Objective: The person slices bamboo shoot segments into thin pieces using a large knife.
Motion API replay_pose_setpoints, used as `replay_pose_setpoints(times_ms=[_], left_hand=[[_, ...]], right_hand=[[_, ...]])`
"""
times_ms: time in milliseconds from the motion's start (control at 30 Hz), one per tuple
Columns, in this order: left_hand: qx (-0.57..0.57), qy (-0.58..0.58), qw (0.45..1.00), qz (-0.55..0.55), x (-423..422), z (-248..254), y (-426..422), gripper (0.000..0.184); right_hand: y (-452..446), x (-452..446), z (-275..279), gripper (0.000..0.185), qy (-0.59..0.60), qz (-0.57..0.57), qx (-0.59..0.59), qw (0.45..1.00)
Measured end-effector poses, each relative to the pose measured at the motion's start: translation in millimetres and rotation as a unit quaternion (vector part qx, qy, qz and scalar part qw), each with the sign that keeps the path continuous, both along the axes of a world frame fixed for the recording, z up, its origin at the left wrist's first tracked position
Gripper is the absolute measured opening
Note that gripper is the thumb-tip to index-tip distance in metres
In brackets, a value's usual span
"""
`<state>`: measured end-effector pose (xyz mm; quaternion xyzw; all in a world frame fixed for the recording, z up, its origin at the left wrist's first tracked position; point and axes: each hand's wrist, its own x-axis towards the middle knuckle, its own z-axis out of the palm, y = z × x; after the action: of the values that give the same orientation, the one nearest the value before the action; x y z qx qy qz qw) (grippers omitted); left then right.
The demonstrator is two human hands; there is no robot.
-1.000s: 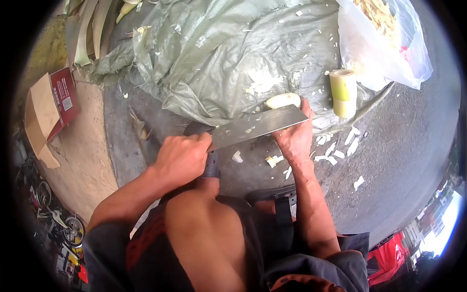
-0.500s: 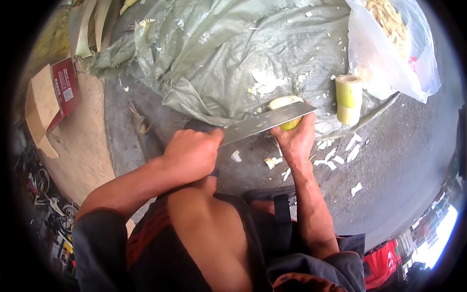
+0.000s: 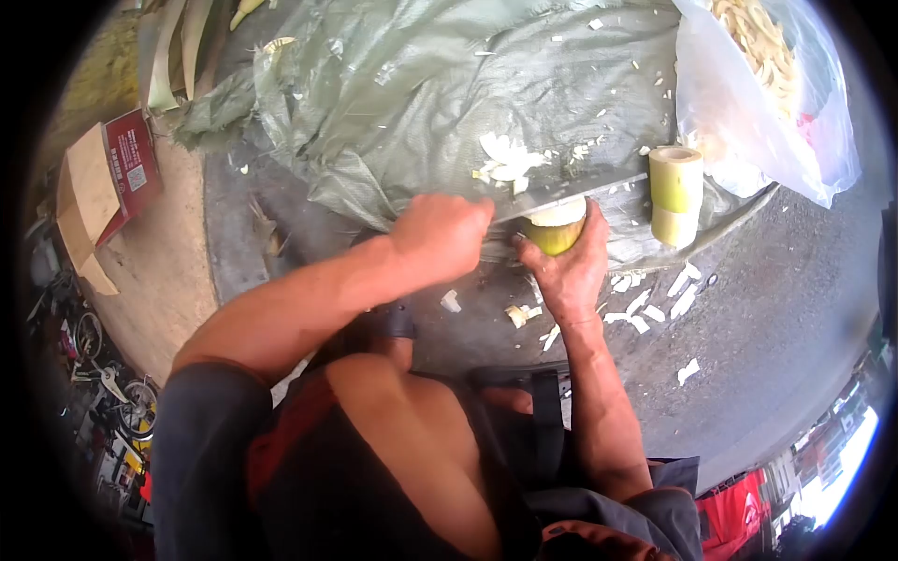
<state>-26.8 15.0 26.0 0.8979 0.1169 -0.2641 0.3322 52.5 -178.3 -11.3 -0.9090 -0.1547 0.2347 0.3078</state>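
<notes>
Gripping the blurred cleaver (image 3: 566, 194), the left hand (image 3: 440, 239) hides its handle.

The handle of the knife (image 3: 572, 194) is hidden inside the left hand (image 3: 438, 237), and its blade is blurred. The right hand (image 3: 572, 273) covers the lower part of the stalk piece (image 3: 554, 240), while the blade hides some of its top edge. The top edge of the picture cuts off the tarp (image 3: 421, 112) and the plastic bag (image 3: 725, 122). Small print on the box (image 3: 120, 178) cannot be read, and the bicycle (image 3: 138, 411) sits dim at the left.
</notes>
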Motion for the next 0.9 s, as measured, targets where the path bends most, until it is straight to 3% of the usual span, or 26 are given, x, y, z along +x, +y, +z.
replay_pose_setpoints(times_ms=[100, 167, 367, 433, 533, 900], left_hand=[[-0.005, -0.035, 0.998, 0.046, -8, -16, 0, 0.013], [-0.002, -0.035, 0.996, 0.078, -10, -7, -1, 0.014], [-0.006, 0.036, 0.999, 0.035, -45, 60, 24, 0.01], [-0.002, 0.035, 0.999, 0.022, -52, 66, 27, 0.01], [-0.006, 0.042, 0.999, 0.006, -50, 63, 29, 0.011], [-0.026, 0.001, 0.999, 0.026, -10, 23, 9, 0.012]], right_hand=[[-2, 2, -1, 0.098, 0.012, 0.006, 0.019, 1.0], [-3, 7, 4, 0.096, 0.045, -0.008, 0.021, 0.999], [-4, 13, 1, 0.096, 0.117, -0.034, 0.012, 0.992], [-5, 12, -5, 0.091, 0.081, -0.029, 0.027, 0.996], [0, 15, 5, 0.09, 0.133, -0.042, 0.033, 0.99], [-5, 16, -2, 0.094, 0.067, -0.003, 0.044, 0.997]])
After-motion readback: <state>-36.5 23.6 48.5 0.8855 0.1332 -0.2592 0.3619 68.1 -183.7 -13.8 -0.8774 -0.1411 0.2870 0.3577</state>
